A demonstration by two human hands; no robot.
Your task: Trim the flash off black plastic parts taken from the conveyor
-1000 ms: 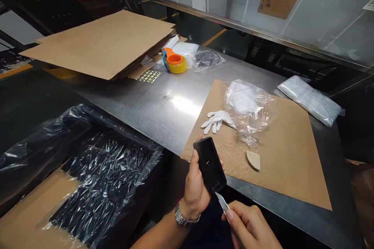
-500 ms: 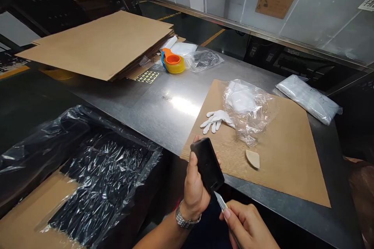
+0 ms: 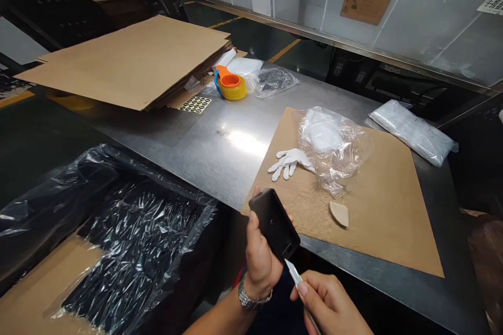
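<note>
My left hand, with a metal watch at the wrist, is wrapped round a black rectangular plastic part that looks like a shallow case, tilted toward me. In my right hand is a utility knife, its blade pointing up and left. The blade tip is at the lower edge of the black case; whether it touches cannot be made out. Beyond my hands a white glove, a crumpled clear plastic bag with something white inside, and a tan wedge-shaped pad lie on a cardboard sheet.
A steel table carries stacked cardboard, a tape roll in an orange dispenser, a sticker sheet and a plastic-wrapped pack. At lower left stands a box lined with black plastic, holding several wrapped dark parts.
The black case has tilted slightly and shifted a little left and down in my left hand. The knife tip stays at its lower edge, moved slightly left. The view has shifted a little.
</note>
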